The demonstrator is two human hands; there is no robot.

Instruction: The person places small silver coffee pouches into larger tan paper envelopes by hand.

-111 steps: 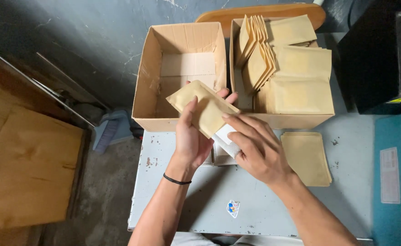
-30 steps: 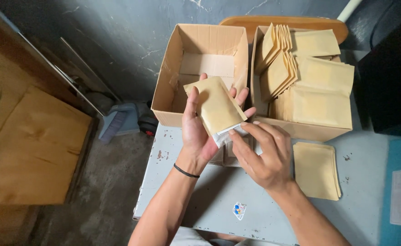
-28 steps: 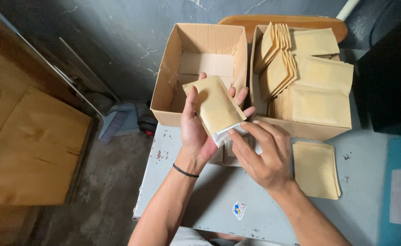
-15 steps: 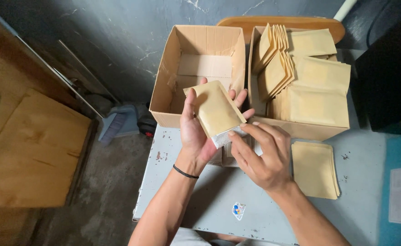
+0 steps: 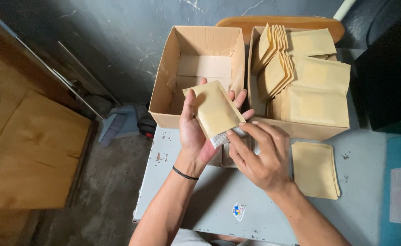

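Fingers [image 5: 243,143] of both hands are closing around one padded envelope [image 5: 215,108], its silvery content half in; the left box [image 5: 164,86] is sitting empty.

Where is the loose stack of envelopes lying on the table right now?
In the head view, the stack lies flat on the grey table, right of the right hand and just in front of the full box.

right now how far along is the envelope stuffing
Done: nothing visible in the open left cardboard box. In hand: left hand holds a tan padded envelope; right hand pinches a silvery packet at its mouth. Left: right cardboard box full of envelopes, small stack on the grey table.
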